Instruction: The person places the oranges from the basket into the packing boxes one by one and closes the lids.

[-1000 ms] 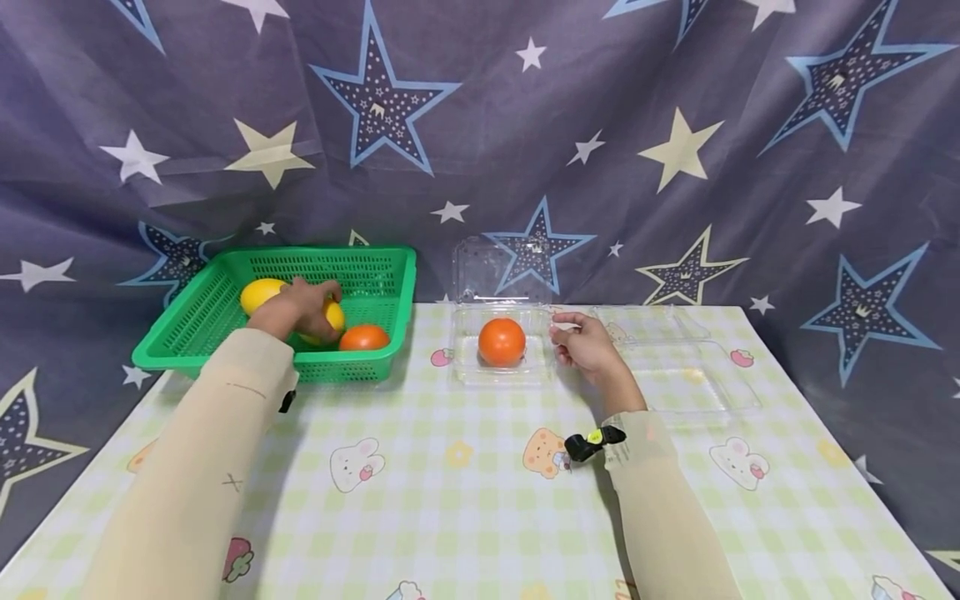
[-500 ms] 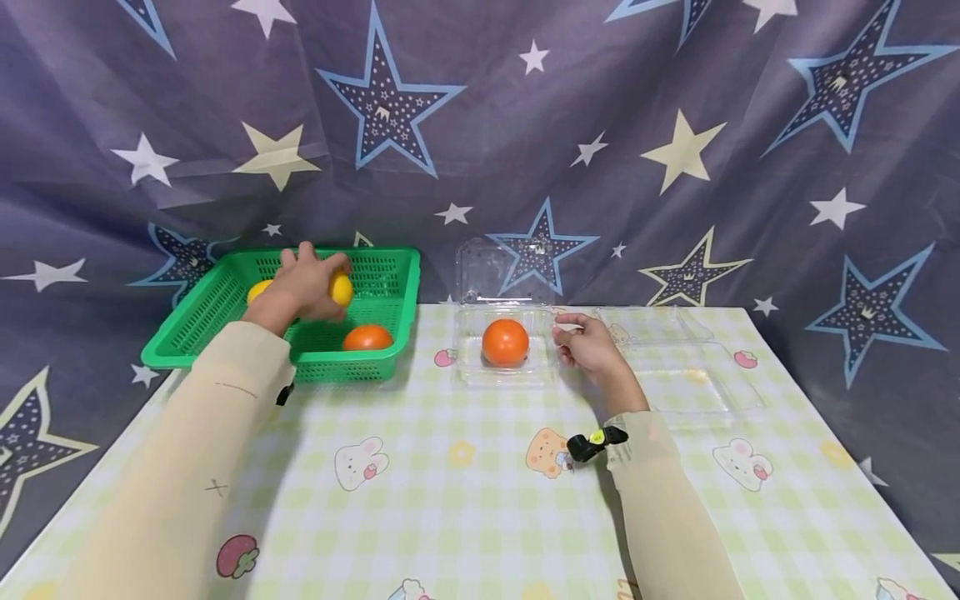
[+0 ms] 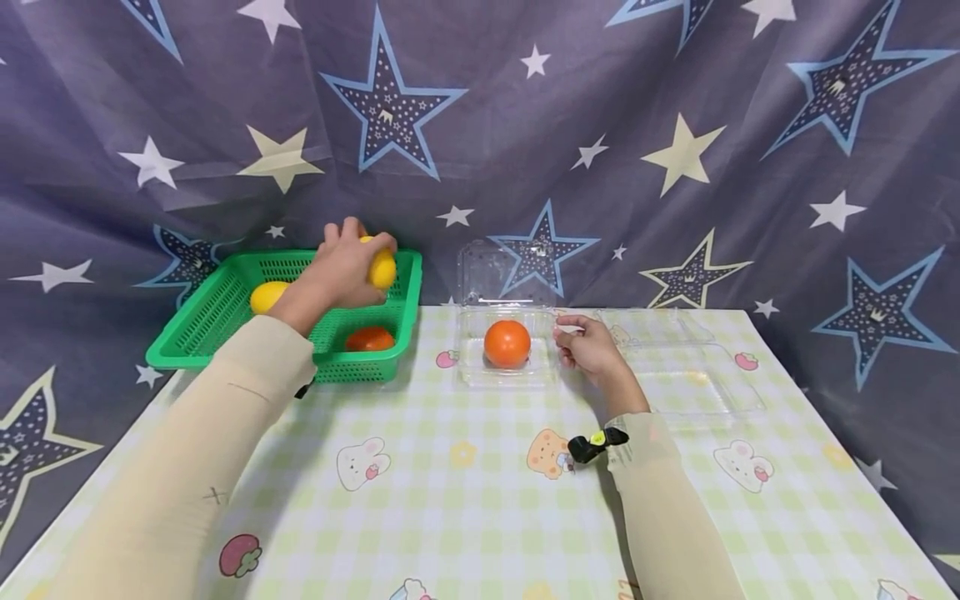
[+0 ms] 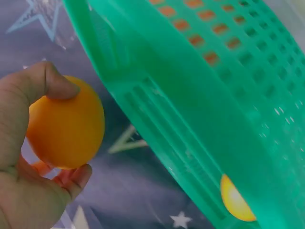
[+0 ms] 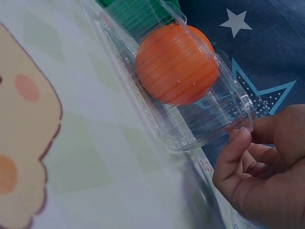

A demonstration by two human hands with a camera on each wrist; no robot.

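Note:
My left hand grips a yellow lemon above the back right part of the green basket. In the left wrist view the thumb and fingers curl round the lemon, beside the basket's wall. A second lemon and an orange-red round fruit lie in the basket. My right hand pinches the right rim of a clear plastic clamshell box. The box's lid stands up at the back, and an orange sits inside it.
Another clear plastic box lies right of my right hand, with its lid spread out. A checked cloth with cartoon prints covers the table. Behind hangs a dark curtain with stars.
The left hand has lifted the lemon from among the fruit in the basket and carried it up and to the right. The right hand stays at the box.

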